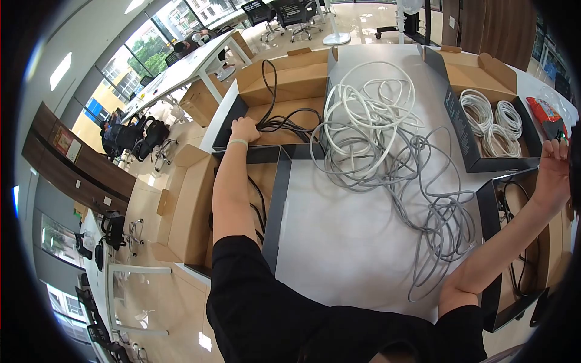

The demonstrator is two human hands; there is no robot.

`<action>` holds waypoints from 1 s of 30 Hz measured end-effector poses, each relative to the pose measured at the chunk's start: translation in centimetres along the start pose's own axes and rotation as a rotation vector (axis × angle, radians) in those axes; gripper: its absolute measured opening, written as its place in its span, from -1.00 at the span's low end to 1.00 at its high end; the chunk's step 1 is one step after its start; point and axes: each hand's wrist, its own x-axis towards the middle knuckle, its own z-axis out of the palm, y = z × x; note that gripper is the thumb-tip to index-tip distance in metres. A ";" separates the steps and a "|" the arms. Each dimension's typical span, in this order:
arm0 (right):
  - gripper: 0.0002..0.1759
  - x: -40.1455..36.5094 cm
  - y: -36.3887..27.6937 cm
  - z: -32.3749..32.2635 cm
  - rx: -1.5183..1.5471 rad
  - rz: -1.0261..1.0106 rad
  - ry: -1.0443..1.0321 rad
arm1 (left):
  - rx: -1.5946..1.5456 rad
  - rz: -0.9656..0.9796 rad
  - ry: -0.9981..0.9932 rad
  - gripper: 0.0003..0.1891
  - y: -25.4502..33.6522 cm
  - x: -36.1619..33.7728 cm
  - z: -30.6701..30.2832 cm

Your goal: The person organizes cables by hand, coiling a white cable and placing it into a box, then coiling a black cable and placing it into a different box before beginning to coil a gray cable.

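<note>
My left hand point(245, 129) is in the upper left box point(284, 68), its fingers closed at the end of a bundle of black cables point(284, 123). At the right edge, my right hand point(554, 158) is raised beside a red packet point(546, 116); its fingers are bent, and what they hold, if anything, is too small to name. White cables point(369, 115) and grey cables point(433, 209) lie tangled on the white table point(339, 242) between my arms. Coiled white cables point(491, 124) fill part of the upper right box point(457, 136).
A lower left box point(181, 209) and a lower right box point(493, 260) hold black cables. Beyond the table stand another long table point(181, 69), office chairs point(293, 13) and a white stand base point(336, 39). People sit in the far background.
</note>
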 end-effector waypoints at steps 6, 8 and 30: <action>-0.76 -0.6 -0.8 -2.0 -0.031 -0.035 -0.046 | -0.178 -0.154 0.401 -0.79 -1.3 -1.4 -5.6; -0.66 -0.9 -0.1 -2.1 -0.074 -0.087 -0.123 | -0.083 -0.142 0.490 -0.81 -2.1 -1.4 -9.3; -0.38 -10.5 3.4 13.2 -1.334 -0.418 -0.563 | 0.029 0.711 1.152 -0.92 15.0 -31.1 -34.4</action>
